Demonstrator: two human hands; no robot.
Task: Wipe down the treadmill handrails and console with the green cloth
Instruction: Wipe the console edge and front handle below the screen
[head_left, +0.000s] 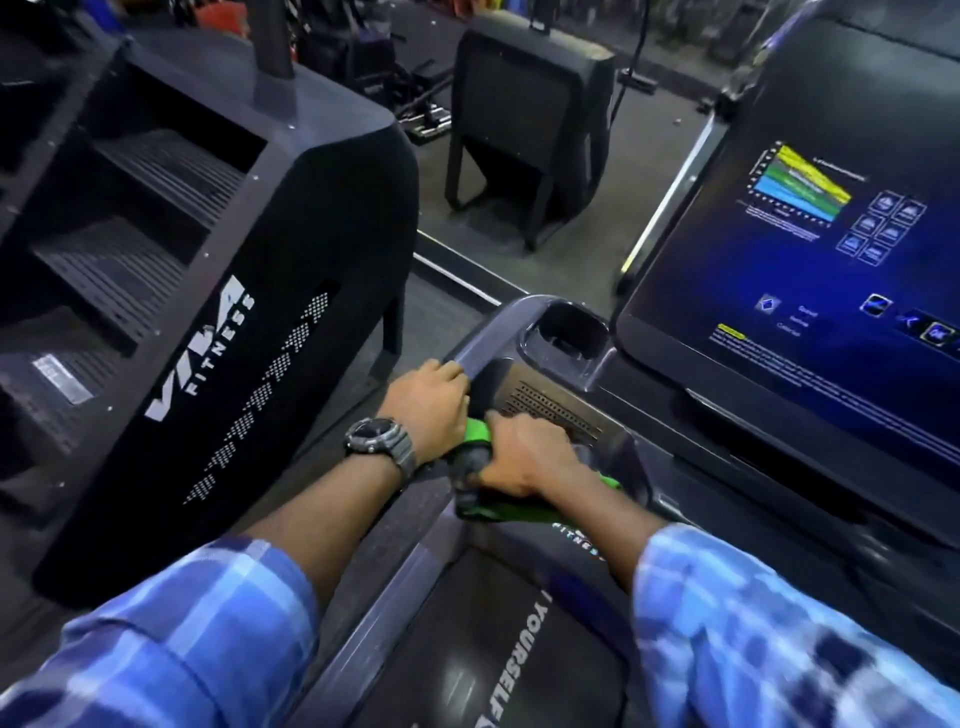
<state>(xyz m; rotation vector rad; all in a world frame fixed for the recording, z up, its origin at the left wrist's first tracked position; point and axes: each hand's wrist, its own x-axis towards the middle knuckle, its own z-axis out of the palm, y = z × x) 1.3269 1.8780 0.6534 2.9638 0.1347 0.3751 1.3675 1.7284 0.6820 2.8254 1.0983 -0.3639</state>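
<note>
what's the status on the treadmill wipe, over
Left hand gripping handrail. Right hand pressing green cloth on the rail. Nothing blocking console.

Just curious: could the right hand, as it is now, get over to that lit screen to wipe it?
Probably yes: the right hand holds the green cloth and nothing stands between it and the screen.

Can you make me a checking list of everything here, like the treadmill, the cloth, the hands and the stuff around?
Surface: treadmill handrail grey, console screen lit.
Job's things: green cloth wrapped on the rail.
Clutter: cup holder, contents unclear.
Grippers: left hand grips the rail; right hand presses the cloth.
Cables: nothing seen.
Surroundings: black stair machine on the left, gym floor beyond.
</note>
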